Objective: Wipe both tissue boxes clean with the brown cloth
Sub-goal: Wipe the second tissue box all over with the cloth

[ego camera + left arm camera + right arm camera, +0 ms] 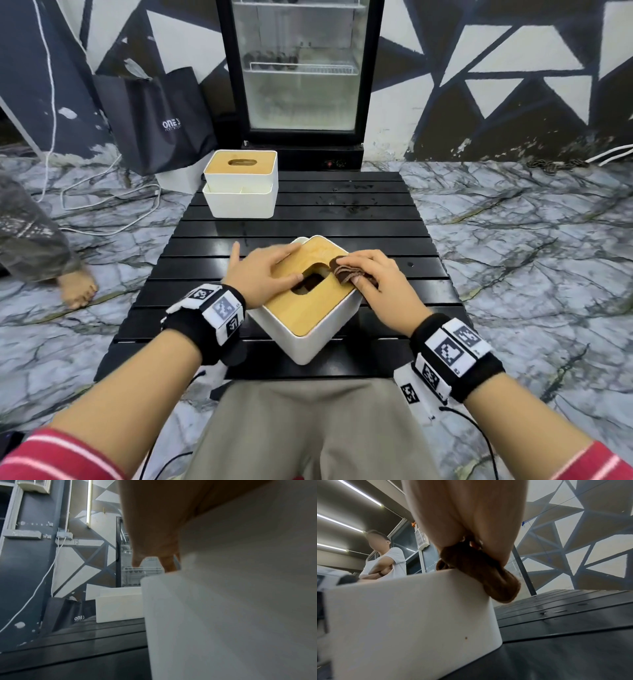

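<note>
The right hand (370,277) clutched the folded brown cloth (346,272) against the wooden lid of the nearer tissue box (308,329). The left hand (263,277) lay flat and relaxed across that lid, fingers straight, steadying it. The box sat turned corner-on toward the person, so a hard stroke could probably spin it or push it off the near edge of the black slatted bench (394,212). Cloth overhanging the box's side might also snag. The second tissue box (241,185) stood behind the nearer box, at the bench's far left. Beyond it were a glass-door fridge (301,75), a black bag (157,120) and marbled floor.
</note>
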A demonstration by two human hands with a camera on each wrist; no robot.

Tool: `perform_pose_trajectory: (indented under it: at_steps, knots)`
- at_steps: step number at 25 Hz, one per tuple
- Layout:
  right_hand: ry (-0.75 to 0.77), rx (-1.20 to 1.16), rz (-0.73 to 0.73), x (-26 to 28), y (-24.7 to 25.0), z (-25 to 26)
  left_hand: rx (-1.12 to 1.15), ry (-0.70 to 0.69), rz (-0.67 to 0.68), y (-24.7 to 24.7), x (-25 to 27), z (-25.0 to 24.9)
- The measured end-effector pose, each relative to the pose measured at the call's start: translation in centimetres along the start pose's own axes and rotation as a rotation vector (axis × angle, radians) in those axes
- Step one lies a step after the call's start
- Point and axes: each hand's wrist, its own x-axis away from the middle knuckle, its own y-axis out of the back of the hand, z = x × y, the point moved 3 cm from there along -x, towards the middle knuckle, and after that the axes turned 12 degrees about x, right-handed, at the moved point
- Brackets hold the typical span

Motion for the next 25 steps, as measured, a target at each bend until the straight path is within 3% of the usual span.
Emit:
perform_pose_trajectory:
  at_steps: [3, 6, 11, 16, 20, 25]
  knots:
    - [0.020, -0.020, 0.029, 1.8, 0.2, 0.5, -0.066, 0.019, -0.179, 0.8, -0.3, 0.0]
    - [0.065, -0.032, 0.089, 3.3, 0.3, 1.3, -0.025, 0.112, -0.259, 0.5, 0.6, 0.3]
    - [0.102, -0.119, -0.025, 2.2, 1.4, 1.9, 0.225, 0.202, -0.209, -1.4, 2.0, 0.6]
    - [0.119, 0.003, 0.016, 1.5, -0.8, 2.1, 0.276, 0.181, -0.209, -1.6, 1.7, 0.6]
    - [0.204, -0.043, -0.005, 3.1, -1.3, 2.3, 0.287, 0.130, -0.179, -1.3, 1.2, 1.0]
    - [0.167, -0.072, 0.039, 0.4, -1.2, 0.8, 0.336, 0.105, -0.144, -1.2, 0.9, 1.2]
